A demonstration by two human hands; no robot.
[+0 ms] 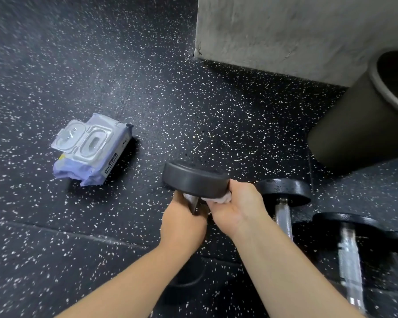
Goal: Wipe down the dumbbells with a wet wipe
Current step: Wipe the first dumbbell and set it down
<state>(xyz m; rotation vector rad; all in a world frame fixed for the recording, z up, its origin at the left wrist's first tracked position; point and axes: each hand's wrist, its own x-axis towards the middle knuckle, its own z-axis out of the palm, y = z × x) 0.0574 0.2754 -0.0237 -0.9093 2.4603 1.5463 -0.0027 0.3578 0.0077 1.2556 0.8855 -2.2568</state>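
While black round-headed dumbbell [194, 177] stands on end over speckled rubber floor [124, 65], we note left hand [183, 226] wrapped round handle [191, 203], right hand [239, 207] pinching crumpled white wet wipe [223, 199] under upper head [207, 183]. We judge it heavy, rigid, slippery once damp; hold by handle.
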